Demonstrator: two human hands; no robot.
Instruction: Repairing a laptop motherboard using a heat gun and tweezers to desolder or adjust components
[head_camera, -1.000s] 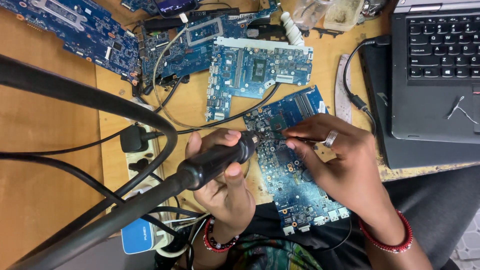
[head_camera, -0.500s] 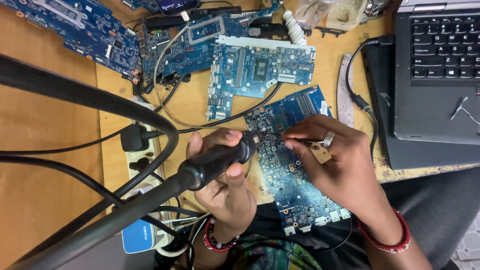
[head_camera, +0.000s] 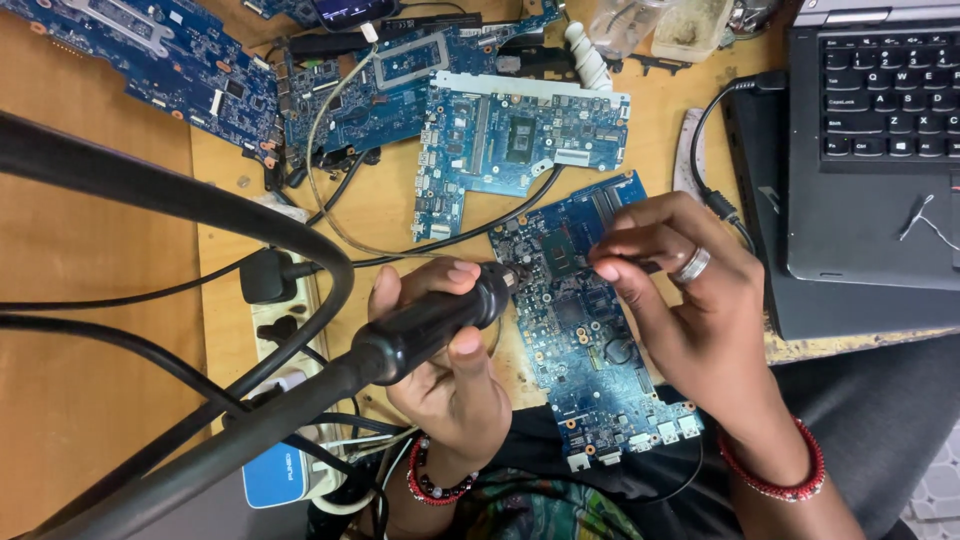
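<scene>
Gripping a black hot-air handpiece (head_camera: 440, 318), the left hand (head_camera: 450, 370) has its fingers clamped round the barrel, thumb on the near side. The nozzle end points at a blue circuit board (head_camera: 590, 330) and stands just at the board's left edge, beside a dark square chip (head_camera: 563, 252). A thick black hose (head_camera: 200, 440) runs from the handpiece down to the lower left.

The right hand (head_camera: 700, 310), a ring on one finger, rests over the same board; its fingers are pinched together on a thin dark tool whose tip sits near the chip. The tool's kind cannot be told.

The board lies at the near edge of the wooden counter (head_camera: 90, 380), partly overhanging the person's lap. Further back lie a second blue board (head_camera: 510, 145) and more boards at the upper left. A black laptop (head_camera: 880, 150) stands to the right, well apart from the handpiece. A white power strip (head_camera: 285, 330) with a black plug lies left of the left hand. Both wrists carry red bead bracelets
</scene>
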